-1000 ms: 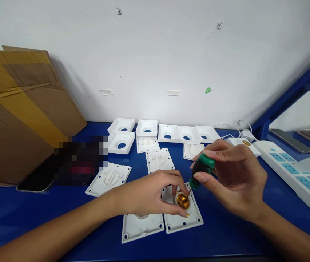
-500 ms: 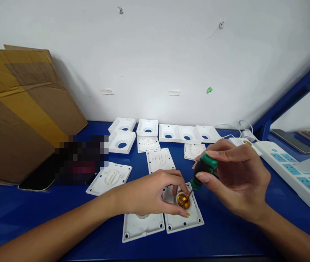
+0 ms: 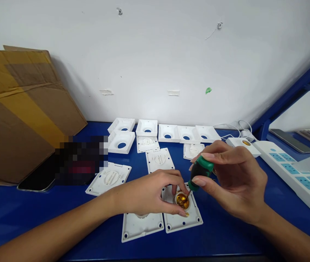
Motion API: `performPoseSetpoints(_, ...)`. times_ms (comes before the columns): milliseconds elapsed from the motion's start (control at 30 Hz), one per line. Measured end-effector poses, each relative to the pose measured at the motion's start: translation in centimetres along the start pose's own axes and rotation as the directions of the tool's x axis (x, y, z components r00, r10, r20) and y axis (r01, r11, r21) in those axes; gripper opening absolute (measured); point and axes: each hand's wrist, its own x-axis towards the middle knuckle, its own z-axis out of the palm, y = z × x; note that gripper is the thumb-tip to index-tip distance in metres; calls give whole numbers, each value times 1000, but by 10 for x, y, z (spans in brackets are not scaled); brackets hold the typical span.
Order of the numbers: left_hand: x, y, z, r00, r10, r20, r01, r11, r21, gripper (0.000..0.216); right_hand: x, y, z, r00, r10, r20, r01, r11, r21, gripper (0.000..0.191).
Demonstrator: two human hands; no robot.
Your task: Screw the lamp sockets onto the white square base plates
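Note:
My right hand [image 3: 234, 178] pinches a stubby screwdriver [image 3: 202, 170] with a green and black handle. Its thin shaft slants down to the left into a brass-lined lamp socket [image 3: 182, 201]. The socket sits on a square white base plate [image 3: 175, 224] with holes at its corners. Around the socket curl the thumb and fingers of my left hand [image 3: 155, 193], holding it on the plate. Where the screwdriver tip meets the socket is too small to make out. Beside it, a second white plate [image 3: 142, 229] lies partly under my left hand and forearm.
Several white square covers [image 3: 122, 142] with round openings line the wall. More base plates [image 3: 111, 178] lie behind my hands. A cardboard box [image 3: 21, 116] and a phone [image 3: 36, 178] are at left. A power strip [image 3: 294, 171] and a white box-shaped lamp base [image 3: 241, 146] stand at right.
My right hand has moved slightly left and down with the screwdriver, uncovering more of the white lamp base behind it. My left hand keeps its hold on the socket.

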Motion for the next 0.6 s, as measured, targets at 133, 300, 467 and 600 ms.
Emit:
performPoseSetpoints(133, 0, -2, 0, 1000, 12, -24, -12, 1000, 1, 30, 0, 4, -1, 994, 94, -52, -95, 995, -20, 51)
performPoseSetpoints(300, 1, -2, -2, 1000, 0, 2, 0, 1000, -2, 27, 1, 0, -6, 990, 115, 79, -121, 990, 70, 48)
performPoseSetpoints(467, 2, 0, -3, 1000, 0, 31, 1, 1000, -12, 27, 1, -5, -8, 995, 48, 85, -51, 998, 37, 55)
performPoseSetpoints(600, 2, 2, -3, 1000, 10, 12, -10, 1000, 19, 28, 1, -4, -11, 998, -26, 57, 31, 996, -79, 61)
